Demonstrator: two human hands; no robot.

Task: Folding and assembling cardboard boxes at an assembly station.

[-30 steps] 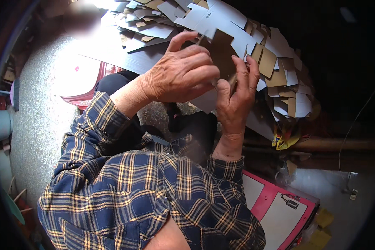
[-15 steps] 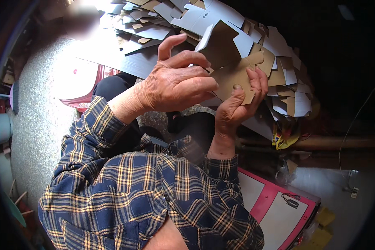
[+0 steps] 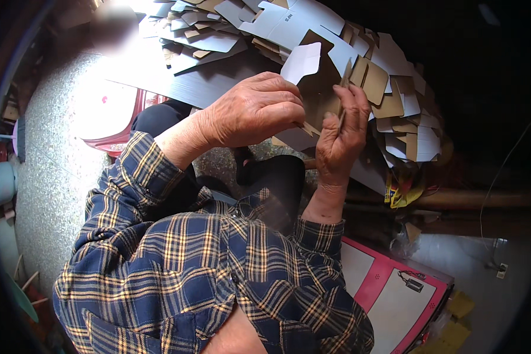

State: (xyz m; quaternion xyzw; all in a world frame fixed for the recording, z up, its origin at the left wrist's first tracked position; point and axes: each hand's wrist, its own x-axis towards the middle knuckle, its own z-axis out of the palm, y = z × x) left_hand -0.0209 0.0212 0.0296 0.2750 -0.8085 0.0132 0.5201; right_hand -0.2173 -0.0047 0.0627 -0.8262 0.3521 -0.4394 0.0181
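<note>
Between my hands is a small cardboard box [image 3: 323,101], brown on its inner side, with a white flap [image 3: 302,62] standing up at its far left. My left hand [image 3: 256,110] is closed on the box's left edge, fingers curled over and their tips partly hidden. On the other side, my right hand [image 3: 343,133] pinches the right panel between thumb and fingers. That panel stands nearly edge-on to my view. The box is held in front of a heap of similar cardboard pieces.
The heap of flat white-and-brown cardboard [image 3: 389,62] spreads over a grey tabletop [image 3: 209,74]. A red-rimmed pale seat or tray [image 3: 109,112] is at the left. A pink-framed case [image 3: 395,295] lies at lower right, a yellow plastic bag [image 3: 402,196] above it.
The right panel has turned from facing me to nearly edge-on. My left hand's raised index finger has curled down, and the white flap shows more fully. My right hand has shifted slightly right.
</note>
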